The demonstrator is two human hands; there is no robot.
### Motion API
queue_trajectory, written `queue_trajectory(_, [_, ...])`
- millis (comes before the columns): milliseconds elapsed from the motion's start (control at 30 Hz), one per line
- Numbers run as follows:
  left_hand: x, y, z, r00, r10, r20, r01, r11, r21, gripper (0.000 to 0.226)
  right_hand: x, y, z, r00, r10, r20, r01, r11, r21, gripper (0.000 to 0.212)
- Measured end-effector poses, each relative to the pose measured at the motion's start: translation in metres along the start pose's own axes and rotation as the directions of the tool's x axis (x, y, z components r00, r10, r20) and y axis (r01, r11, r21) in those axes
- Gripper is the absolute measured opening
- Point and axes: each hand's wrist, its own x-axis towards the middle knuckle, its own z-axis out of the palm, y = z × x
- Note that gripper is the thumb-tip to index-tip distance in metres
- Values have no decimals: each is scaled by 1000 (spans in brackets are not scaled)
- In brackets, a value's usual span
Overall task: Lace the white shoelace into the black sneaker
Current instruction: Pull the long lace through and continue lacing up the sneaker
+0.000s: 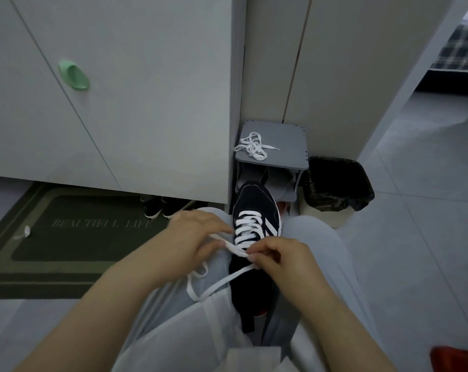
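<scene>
Knees (pixel 173 318) in pale trousers cradle the black sneaker (pixel 254 202), toe pointing away. Its white shoelace (pixel 247 229) crosses several eyelet rows; the right hand (pixel 278 257) pinches one loose strand, the left hand (pixel 198 232) holds the other just beside it.

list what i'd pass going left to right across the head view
green handle → left hand → black sneaker → black-lined bin → plaid fabric. The right hand, pinching the white shoelace, overlaps the sneaker, so it's left out.
</scene>
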Motion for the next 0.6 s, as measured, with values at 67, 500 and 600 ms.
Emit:
queue_trajectory(67, [6,10,12,996,90,15,-89,992,-87,55,0,-4,11,999,8,-31,-6,998,69,24])
queue_trajectory(500, [-1,-8,53,985,-78,-152,80,997,7,11,-1,4,42,990,83,-111,-118,924,-364,31])
queue_trajectory(600, [-2,-10,57,975,-108,-195,102,994,-43,8,-1,4,44,990,80,-115,-115,929,-351,24])
